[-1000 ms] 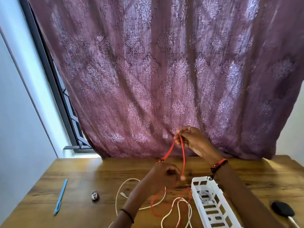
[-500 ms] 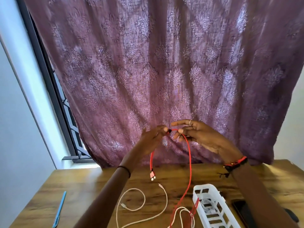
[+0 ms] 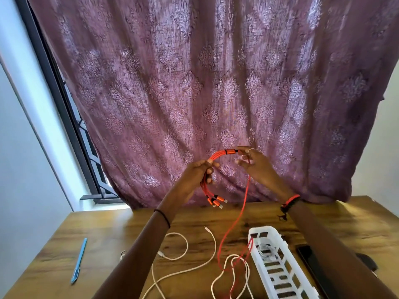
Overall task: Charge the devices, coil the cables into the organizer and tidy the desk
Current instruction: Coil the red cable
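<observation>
Cables, organizer and phone at the desk

A red cable (image 3: 235, 221) with several plug ends hung looped above the desk (image 3: 90, 225); a white cable (image 3: 194, 268) lay loose beside the white slotted organizer (image 3: 278, 270); a dark phone (image 3: 311, 264) lay alongside it.

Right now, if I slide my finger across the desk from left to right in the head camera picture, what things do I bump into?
Blue pen → white cable → red cable → white organizer basket → black phone.

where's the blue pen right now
In the head view, the blue pen lies on the wooden desk's left side, alone, left of the white cables.
</observation>
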